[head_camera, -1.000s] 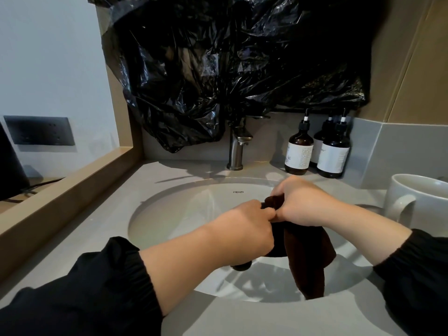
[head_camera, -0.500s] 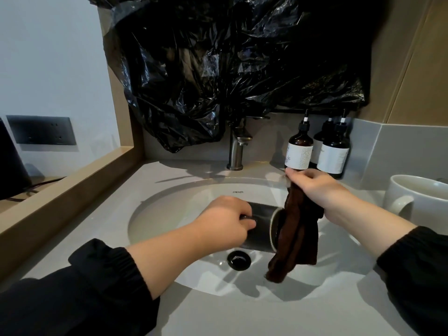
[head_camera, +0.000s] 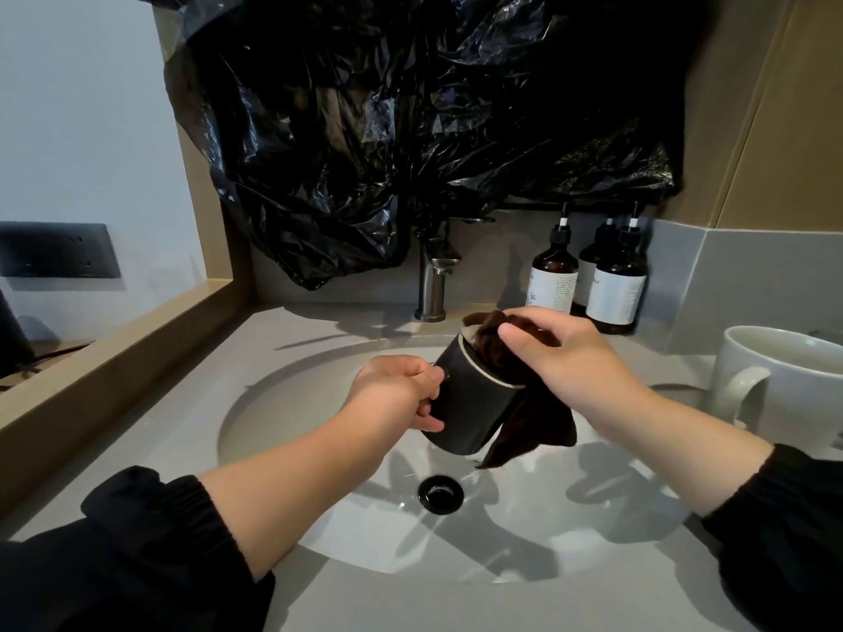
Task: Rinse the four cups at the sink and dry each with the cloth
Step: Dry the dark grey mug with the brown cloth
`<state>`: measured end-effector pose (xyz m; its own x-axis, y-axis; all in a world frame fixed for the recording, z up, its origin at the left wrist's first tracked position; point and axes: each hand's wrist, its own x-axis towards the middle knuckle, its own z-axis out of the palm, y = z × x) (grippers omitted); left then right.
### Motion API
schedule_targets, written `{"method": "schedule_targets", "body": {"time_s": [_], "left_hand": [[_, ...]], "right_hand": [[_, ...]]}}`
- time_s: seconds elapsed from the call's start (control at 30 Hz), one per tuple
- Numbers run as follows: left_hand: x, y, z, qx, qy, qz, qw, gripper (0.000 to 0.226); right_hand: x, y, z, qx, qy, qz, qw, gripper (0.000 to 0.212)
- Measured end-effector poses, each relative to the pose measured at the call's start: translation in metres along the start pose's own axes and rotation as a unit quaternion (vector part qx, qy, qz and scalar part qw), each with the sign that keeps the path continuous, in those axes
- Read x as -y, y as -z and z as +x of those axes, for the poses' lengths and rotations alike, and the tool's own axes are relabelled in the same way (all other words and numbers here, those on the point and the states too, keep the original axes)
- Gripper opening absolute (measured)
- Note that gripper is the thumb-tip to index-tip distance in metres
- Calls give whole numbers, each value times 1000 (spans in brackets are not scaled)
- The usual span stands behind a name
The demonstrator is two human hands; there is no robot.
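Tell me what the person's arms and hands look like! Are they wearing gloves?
No gloves. The left hand and right hand are bare, with no rings or watch that I can see. Both arms wear black sleeves, the left sleeve and right sleeve, each ending in a gathered, stretchy cuff partway along the forearm.

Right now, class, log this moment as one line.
step: drying | left hand: grips black cup over sink | right hand: presses brown cloth into cup

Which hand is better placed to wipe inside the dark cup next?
Right. The right hand holds the cloth at the mouth of the dark cup; the left hand grips that cup, tilted above the sink.
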<state>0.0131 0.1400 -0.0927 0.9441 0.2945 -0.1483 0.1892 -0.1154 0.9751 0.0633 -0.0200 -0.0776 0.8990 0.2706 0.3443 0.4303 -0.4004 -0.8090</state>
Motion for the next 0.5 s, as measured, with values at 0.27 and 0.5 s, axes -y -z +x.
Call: {"method": "schedule_targets", "body": {"time_s": [0.27, 0.5], "left_hand": [[-1, -4, 5, -32, 28, 37, 998, 38], [5, 2, 7, 0, -18, 61, 998, 37]], "right_hand": [[7, -9, -9, 46, 120, -117, 985, 19], [10, 22, 3, 143, 27, -161, 976, 23]]}}
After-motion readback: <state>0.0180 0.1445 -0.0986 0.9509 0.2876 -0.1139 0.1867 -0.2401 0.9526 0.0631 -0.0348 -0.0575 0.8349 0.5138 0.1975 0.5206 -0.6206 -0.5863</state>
